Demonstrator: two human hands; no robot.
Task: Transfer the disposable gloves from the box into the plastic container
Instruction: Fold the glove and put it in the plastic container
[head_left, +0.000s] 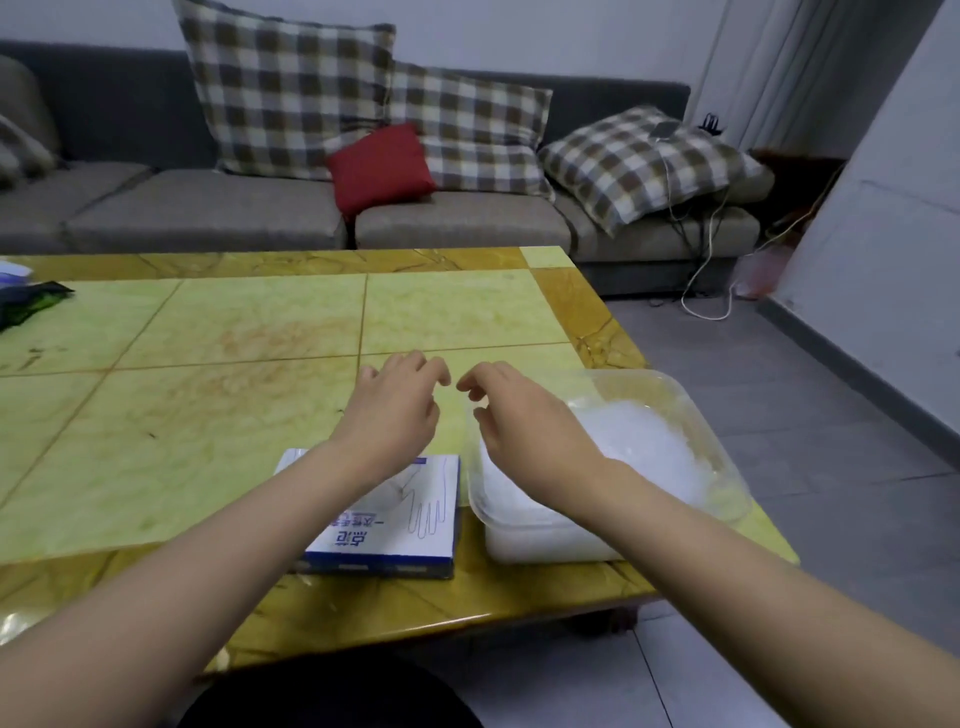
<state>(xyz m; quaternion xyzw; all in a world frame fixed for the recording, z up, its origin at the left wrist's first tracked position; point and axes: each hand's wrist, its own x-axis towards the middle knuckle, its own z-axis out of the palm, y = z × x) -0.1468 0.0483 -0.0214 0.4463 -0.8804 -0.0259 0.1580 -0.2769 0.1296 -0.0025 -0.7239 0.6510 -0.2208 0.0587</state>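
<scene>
Over the table (208, 322), left hand (395, 410) and right hand (524, 431) hover, curled.

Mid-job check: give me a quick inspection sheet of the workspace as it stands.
Surface: tiled table, yellow-green with an amber border.
Job's things: glove box lies flat near the front edge; plastic container to its right, at the table's corner, holding translucent gloves.
Clutter: dark packet at the table's far left edge.
Grippers: left hand and right hand above the table, fingers loosely curled, holding nothing.
Cables: white cable trails from the sofa onto the floor.
Surroundings: grey sofa with checked cushions and a red cushion.
</scene>
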